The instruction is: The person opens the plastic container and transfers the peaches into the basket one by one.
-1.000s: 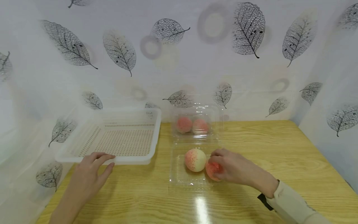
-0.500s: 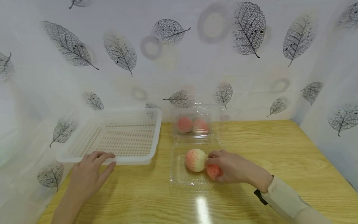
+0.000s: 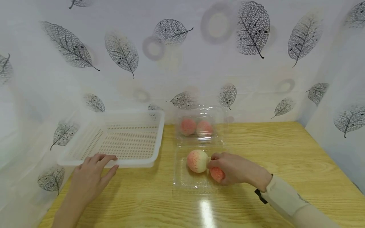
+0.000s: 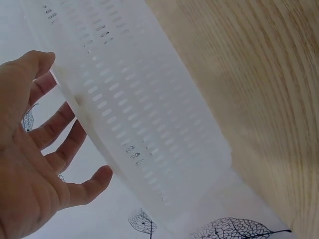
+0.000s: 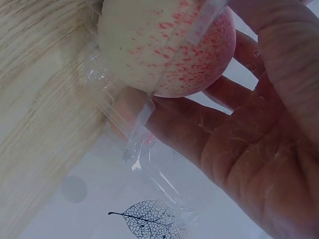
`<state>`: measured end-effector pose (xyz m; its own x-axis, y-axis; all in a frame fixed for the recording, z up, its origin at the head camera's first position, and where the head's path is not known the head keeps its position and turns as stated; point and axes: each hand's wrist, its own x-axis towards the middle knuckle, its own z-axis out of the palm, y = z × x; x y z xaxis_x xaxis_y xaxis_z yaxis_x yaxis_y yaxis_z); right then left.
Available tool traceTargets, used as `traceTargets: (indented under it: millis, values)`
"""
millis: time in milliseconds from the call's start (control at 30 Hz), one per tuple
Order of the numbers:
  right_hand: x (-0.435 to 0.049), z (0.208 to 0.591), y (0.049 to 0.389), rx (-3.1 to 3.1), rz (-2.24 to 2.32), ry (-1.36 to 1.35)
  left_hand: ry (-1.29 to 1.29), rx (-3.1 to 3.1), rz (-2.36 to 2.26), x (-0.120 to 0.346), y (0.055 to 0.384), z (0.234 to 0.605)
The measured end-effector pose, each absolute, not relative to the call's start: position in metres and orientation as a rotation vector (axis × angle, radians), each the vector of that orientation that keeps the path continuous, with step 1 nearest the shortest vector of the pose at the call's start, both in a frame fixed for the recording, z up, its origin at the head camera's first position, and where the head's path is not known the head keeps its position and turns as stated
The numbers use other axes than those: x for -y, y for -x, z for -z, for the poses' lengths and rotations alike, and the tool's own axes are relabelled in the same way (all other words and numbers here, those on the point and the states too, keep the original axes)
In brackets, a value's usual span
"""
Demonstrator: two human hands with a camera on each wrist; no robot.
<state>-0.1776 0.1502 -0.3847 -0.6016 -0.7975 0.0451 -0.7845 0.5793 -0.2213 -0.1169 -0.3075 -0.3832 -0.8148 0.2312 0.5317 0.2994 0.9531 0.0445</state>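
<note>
A clear plastic clamshell box (image 3: pixel 182 183) lies opened on the table, with two peaches in its front half. One peach (image 3: pixel 197 161), cream with a pink blush, sits at the left of that half. My right hand (image 3: pixel 232 167) grips the redder peach (image 3: pixel 217 174) at the right; in the right wrist view fingers curl round the speckled peach (image 5: pixel 164 45), with the clear box edge crossing in front of it. My left hand (image 3: pixel 89 177) rests its fingers on the front rim of a white perforated basket (image 3: pixel 137 162), thumb apart from them.
Two more reddish peaches (image 3: pixel 188 127) show through the clear back half of the clamshell. The wood-grain table (image 3: pixel 273 142) ends at a pale leaf-patterned sheet (image 3: pixel 199 69), which also hangs at both sides.
My right hand has moved slightly left with its peach, and the cream peach has shifted slightly left and back. The left hand stays on the basket rim.
</note>
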Motion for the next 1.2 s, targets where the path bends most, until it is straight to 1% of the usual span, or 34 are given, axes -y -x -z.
traceTargets:
  millis: [400,733,1033,1200]
  values:
    - [-0.153,0.390,0.183,-2.729,0.382,1.389,0.395,2.481,0.163,0.311,0.119,0.389]
    - [-0.158,0.393,0.184,-2.743,0.399,1.347,0.488,2.378,0.132,0.315,0.120,0.396]
    - [-0.160,0.389,0.183,-2.779,0.421,1.357,0.527,2.371,0.125,0.318,0.121,0.396]
    - [-0.161,0.386,0.183,-2.798,0.418,1.319,0.542,2.343,0.111,0.317,0.123,0.395]
